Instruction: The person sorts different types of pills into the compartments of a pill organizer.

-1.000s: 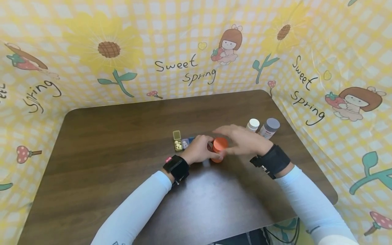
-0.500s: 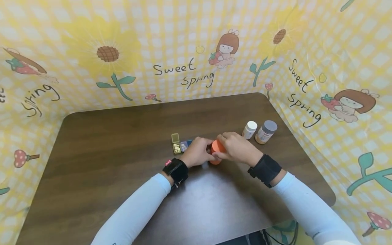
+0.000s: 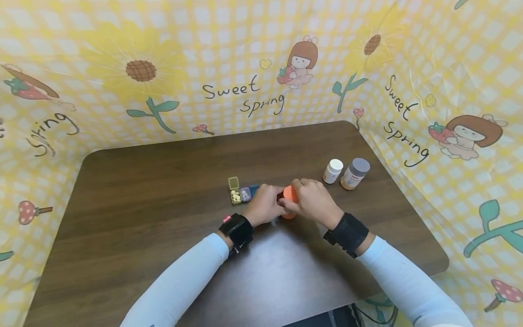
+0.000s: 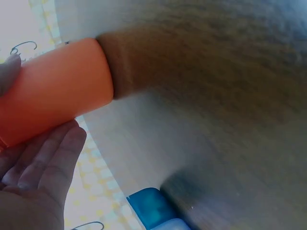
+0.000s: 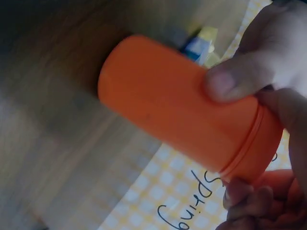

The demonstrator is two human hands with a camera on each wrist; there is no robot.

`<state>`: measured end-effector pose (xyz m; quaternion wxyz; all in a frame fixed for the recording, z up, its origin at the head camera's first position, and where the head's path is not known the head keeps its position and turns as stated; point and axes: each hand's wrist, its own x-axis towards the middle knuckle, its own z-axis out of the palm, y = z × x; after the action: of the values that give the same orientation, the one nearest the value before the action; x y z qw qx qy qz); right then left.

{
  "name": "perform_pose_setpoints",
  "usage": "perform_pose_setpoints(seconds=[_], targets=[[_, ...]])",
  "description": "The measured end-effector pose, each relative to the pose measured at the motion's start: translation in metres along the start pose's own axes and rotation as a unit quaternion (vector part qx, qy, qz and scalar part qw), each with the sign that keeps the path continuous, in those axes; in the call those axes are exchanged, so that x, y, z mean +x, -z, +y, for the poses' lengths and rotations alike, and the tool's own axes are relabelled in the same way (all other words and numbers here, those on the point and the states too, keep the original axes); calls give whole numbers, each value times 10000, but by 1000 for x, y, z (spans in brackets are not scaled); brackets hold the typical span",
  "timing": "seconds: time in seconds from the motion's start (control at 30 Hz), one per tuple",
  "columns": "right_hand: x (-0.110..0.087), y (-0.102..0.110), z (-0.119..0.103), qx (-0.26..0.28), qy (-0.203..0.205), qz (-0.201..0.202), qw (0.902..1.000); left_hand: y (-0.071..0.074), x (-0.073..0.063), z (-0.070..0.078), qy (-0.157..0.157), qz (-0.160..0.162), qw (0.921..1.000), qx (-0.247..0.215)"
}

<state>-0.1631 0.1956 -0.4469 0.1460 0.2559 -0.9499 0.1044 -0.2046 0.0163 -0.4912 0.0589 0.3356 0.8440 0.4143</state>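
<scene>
An orange bottle [image 5: 158,96] with an orange screw cap [image 5: 266,148] stands on the table between my hands. My left hand [image 3: 265,205] holds its body from the left, the thumb pressed on its side in the right wrist view. My right hand [image 3: 316,202] grips the cap from the right, fingers curled round its edge. Just left of my left hand is a small pill organizer [image 3: 245,194] with yellow, purple and blue compartments. The yellow lid [image 3: 233,183] is raised, and pale yellow tablets [image 3: 235,197] lie in that compartment. My left hand hides the organizer's right part.
A white bottle [image 3: 333,171] and a larger bottle with a grey cap [image 3: 355,174] stand upright at the right, beyond my right hand. The brown table [image 3: 155,236] meets a yellow checked cloth [image 3: 229,50] at its back and sides.
My right hand, earlier spread beside the orange bottle, has come left and taken hold of its cap, and its wrist has turned. My left hand keeps holding the bottle.
</scene>
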Motion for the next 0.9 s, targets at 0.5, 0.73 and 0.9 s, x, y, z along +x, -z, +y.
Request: perform_pose_setpoints(seconds=[0.5, 0.73, 0.9], targets=[[15, 22, 6, 143, -387, -899, 9951, -1, -4, 5, 129, 105, 9998, 80], [49, 47, 46, 105, -1393, -1103, 9840, 9, -24, 0, 410, 6, 9992, 10], [86, 54, 84, -360, -2146, -1698, 9612, 19, -46, -8, 555, 204, 9982, 99]])
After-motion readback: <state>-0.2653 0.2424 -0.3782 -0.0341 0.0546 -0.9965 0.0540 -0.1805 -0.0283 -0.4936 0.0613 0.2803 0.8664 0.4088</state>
